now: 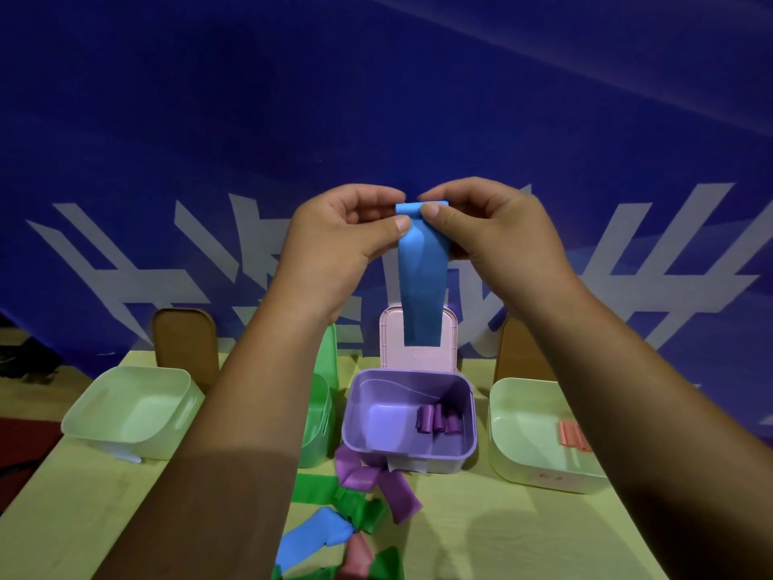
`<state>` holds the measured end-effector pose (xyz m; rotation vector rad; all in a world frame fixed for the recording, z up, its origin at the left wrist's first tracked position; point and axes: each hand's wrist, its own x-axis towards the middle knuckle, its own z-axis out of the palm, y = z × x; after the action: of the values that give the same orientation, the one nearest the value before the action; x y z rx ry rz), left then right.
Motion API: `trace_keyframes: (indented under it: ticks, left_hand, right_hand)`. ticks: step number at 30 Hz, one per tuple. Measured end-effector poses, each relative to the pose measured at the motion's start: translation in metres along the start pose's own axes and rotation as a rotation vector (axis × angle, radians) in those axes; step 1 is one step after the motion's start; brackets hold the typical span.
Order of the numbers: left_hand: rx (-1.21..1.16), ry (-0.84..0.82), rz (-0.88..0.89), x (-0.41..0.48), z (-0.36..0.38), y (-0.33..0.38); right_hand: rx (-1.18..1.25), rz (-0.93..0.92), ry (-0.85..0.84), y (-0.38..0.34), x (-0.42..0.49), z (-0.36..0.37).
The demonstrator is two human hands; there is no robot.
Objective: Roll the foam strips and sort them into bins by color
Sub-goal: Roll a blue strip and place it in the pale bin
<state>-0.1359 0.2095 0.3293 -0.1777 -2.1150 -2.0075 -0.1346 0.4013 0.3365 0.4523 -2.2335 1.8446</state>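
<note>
A blue foam strip (421, 282) hangs straight down in the air above the bins. My left hand (339, 240) and my right hand (493, 228) pinch its top end between thumbs and fingers, and that end is folded over. Below stand a pale green bin (100, 416) at the left, a green bin (320, 424) partly hidden by my left forearm, a purple bin (359, 416) holding purple rolls (437, 420), and a pale bin (514, 454) at the right holding pink rolls (571, 439). Loose purple, green, blue and pink strips (359, 512) lie on the table in front.
The pink lid (449, 341) of the purple bin stands upright behind it. Brown lids (184, 341) stand behind the outer bins. A blue banner with white marks (376, 98) rises at the table's far edge. The table (481, 533) is light yellow-green.
</note>
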Motion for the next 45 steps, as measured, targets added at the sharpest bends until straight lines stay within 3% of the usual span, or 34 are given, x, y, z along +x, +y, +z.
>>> trace_keyframes:
  ticks: [10,22,36,45]
  left_hand:
    - [0.021,-0.037,-0.042,-0.001,-0.004,0.006]
    - [-0.083,-0.063,-0.133,-0.005,-0.003,0.011]
    - [-0.160,-0.061,-0.207,-0.023,0.001,0.011]
    - [-0.115,-0.008,-0.165,-0.024,0.009,0.009]
  right_hand:
    - [-0.066,-0.003,-0.009,0.000,-0.001,-0.002]
    - [0.075,0.086,0.010,-0.004,-0.012,0.006]
    - [-0.031,0.013,0.078,0.000,-0.023,0.011]
    - [-0.034,-0.027,0.124,0.003,-0.029,0.012]
